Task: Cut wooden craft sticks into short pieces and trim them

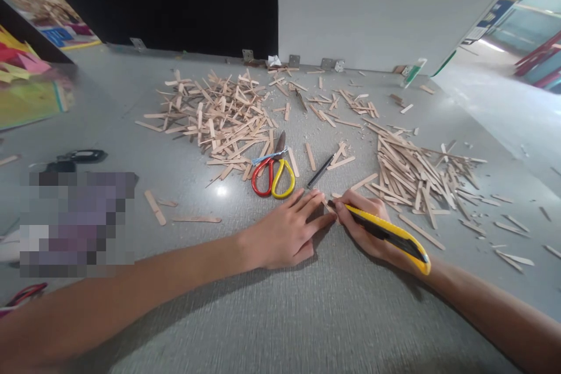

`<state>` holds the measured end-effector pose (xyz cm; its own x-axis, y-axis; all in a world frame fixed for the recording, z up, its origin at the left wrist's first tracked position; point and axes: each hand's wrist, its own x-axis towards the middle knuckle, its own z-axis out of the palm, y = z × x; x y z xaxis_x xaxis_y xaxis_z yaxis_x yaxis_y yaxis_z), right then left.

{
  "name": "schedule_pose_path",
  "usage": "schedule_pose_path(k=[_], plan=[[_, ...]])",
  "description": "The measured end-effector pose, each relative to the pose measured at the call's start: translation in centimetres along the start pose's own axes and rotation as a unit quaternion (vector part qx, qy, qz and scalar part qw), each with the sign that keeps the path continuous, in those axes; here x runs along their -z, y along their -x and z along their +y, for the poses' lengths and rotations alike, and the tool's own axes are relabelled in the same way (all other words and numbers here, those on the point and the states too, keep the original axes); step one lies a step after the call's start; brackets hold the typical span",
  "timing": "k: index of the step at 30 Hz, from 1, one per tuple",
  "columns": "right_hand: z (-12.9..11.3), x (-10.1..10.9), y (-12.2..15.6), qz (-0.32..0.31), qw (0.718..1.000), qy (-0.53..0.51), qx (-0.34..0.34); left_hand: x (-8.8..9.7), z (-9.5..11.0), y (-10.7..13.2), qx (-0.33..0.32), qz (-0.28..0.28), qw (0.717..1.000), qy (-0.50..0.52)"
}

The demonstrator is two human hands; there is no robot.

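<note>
My right hand point(366, 228) is closed round a yellow and black utility knife point(390, 235), its tip pointing left at a small wooden stick piece point(328, 205) on the grey floor. My left hand point(287, 231) lies flat with fingers stretched out, the fingertips pressing on that stick piece just beside the blade. Scissors with one red and one yellow handle point(272, 174) lie just beyond my left hand. A dark pen point(319, 172) lies to the right of the scissors.
A big heap of wooden sticks point(214, 117) lies at the back left, and another pile of cut sticks point(416, 172) lies to the right. Loose sticks point(155, 207) are scattered on the left. Coloured paper point(26, 87) sits at the far left, and a white wall panel point(372, 6) stands behind.
</note>
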<state>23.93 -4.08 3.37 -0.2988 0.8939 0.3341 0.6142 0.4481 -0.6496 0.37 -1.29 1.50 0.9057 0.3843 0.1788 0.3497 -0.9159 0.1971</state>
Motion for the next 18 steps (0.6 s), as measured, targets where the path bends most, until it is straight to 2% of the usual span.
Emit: schedule_pose_path(k=[5,11,18], plan=[[0.17,-0.09,0.05,0.007,1.000,-0.013,0.006,0.11,0.09,-0.03,0.001,0.004,1.000,0.000],[-0.33,0.48,-0.12,-0.018,0.999,-0.011,-0.042,0.14,0.09,-0.02,-0.005,0.000,1.000,-0.009],[-0.59,0.68,-0.41,-0.017,0.995,-0.053,-0.083,-0.02,0.12,0.04,-0.010,0.004,1.000,-0.021]])
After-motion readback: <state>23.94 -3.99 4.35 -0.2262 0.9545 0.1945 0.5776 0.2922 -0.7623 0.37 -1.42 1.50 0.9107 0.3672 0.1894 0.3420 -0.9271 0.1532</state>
